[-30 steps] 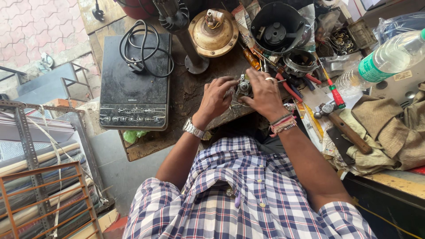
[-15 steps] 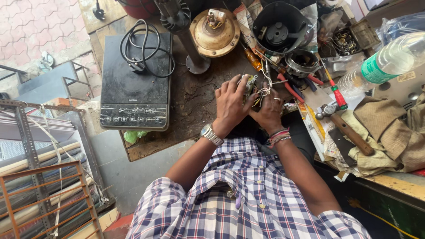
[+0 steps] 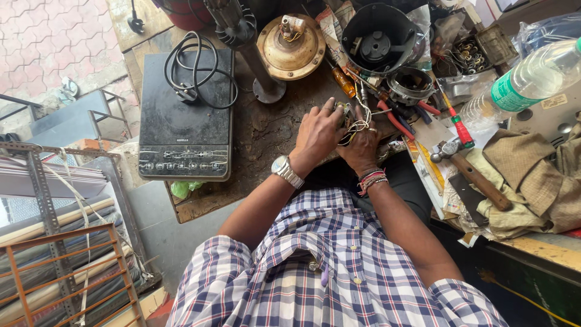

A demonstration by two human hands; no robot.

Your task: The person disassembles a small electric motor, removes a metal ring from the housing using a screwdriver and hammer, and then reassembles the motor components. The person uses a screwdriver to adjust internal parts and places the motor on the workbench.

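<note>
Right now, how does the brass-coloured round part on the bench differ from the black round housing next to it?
The brass-coloured round part is a shallow, shiny golden dome with a small fitting with wires standing up from its middle. The black round housing is dark, matte and deep like a cup, open toward the camera, with a hub down inside it. The brass part lies nearer the black induction cooktop; the black housing lies farther right. Both are round and rest on the workbench, beyond the hands.

A repair workshop: cluttered workbench, screwdrivers, hammer, dismantled motor parts.
</note>
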